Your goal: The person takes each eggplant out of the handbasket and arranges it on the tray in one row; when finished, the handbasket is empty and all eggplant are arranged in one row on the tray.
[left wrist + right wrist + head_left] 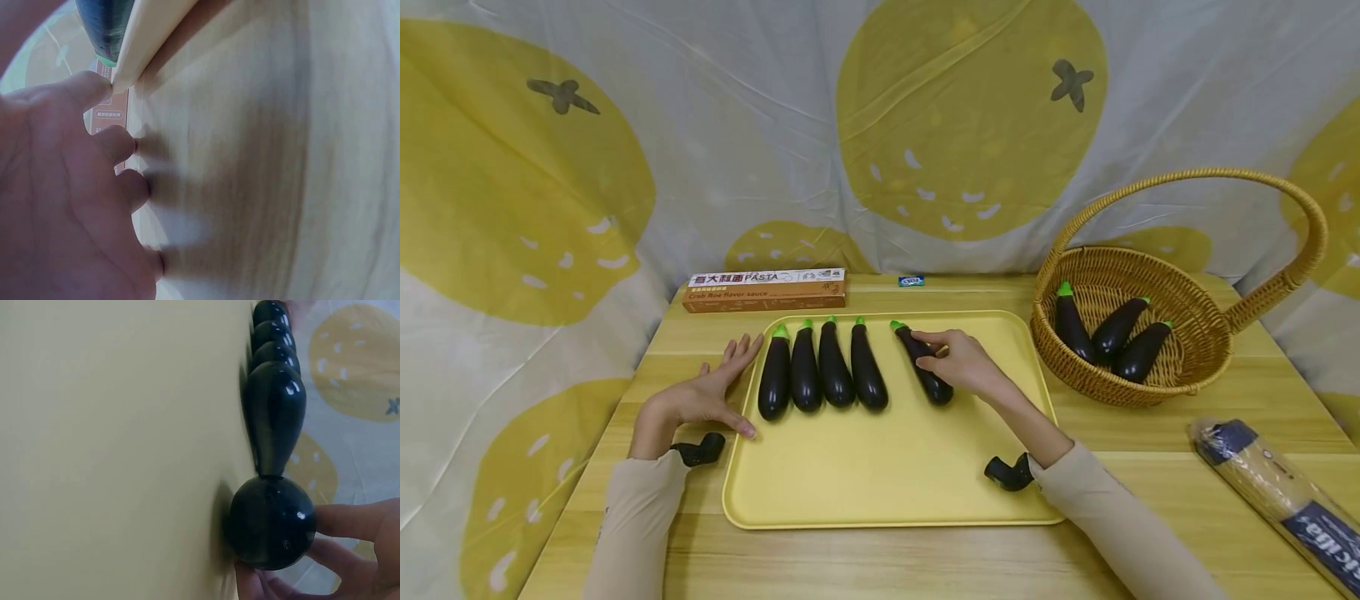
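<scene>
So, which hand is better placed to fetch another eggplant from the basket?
Probably the right hand: though holding an eggplant, it's nearer the basket; the left hand is at the left edge of the tray.

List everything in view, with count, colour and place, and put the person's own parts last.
Table: 1, pale wood, under everything
Tray: 1, yellow, middle of the table
Tray eggplants: 5, dark with green tips, across the tray's far half
Basket: 1, golden-brown wicker, right of the tray
Basket eggplants: 3, dark with green tips, inside the basket
Pasta box: 1, white and brown, far left
Small packet: 1, blue, behind the tray
Wrapped package: 1, tan and dark blue, near right
Patterned cloth: count unclear, grey-white and yellow, backdrop
Wrist pieces: 2, black, one per wrist
Sleeves: 2, beige, forearms
Left hand: 1, bare, tray's left edge
Right hand: 1, bare, holding the rightmost tray eggplant
</scene>
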The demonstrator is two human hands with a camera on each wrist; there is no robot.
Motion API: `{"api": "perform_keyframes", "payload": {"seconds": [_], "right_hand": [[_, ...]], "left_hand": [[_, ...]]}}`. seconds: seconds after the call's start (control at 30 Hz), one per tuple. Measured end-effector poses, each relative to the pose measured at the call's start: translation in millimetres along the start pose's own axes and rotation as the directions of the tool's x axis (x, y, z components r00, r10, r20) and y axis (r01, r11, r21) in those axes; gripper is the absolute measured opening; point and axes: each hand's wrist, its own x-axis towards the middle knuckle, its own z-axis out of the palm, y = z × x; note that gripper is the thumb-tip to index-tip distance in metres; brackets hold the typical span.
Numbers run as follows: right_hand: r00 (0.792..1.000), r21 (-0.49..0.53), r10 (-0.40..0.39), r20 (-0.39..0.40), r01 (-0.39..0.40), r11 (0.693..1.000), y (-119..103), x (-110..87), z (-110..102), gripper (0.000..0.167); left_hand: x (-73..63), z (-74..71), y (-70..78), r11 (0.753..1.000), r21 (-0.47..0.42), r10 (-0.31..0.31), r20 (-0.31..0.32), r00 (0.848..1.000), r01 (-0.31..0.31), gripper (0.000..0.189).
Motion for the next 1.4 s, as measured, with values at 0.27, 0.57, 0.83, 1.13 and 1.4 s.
{"api": "perform_keyframes", "payload": {"seconds": [0.27, 0.57, 0.83, 1.13, 1.4], "right_hand": [[0.999, -0.008, -0.042, 0.001, 0.042, 0.999, 1, 1.2, 3, 0.051], [0.992, 0.037, -0.075, 0.097, 0.072, 0.997, 5, -2.8, -1, 0.057], [0.99, 0.052, -0.081, 0.116, 0.075, 0.996, 8, -8.0, -2, 0.057], [0.99, -0.016, -0.106, 0.088, 0.108, 0.994, 3, -8.5, 1, 0.059], [0.991, -0.069, -0.132, 0.019, 0.133, 0.989, 5, -7.3, 6, 0.059]], "left_hand": [[-0.7, -0.2, -0.2, 1.0, 0.002, -0.008, 0.006, 1.0, 0.008, 0.148], [-0.6, 0.1, -0.4, 1.0, 0.012, -0.015, 0.004, 1.0, 0.015, 0.148], [-0.7, 0.3, -2.2, 1.0, 0.004, -0.015, 0.004, 1.0, 0.015, 0.148], [-0.3, 0.7, -2.1, 1.0, -0.009, -0.007, 0.007, 1.0, 0.007, 0.148], [0.0, 0.1, -0.6, 1.0, -0.003, -0.006, 0.007, 1.0, 0.006, 0.147]]}}
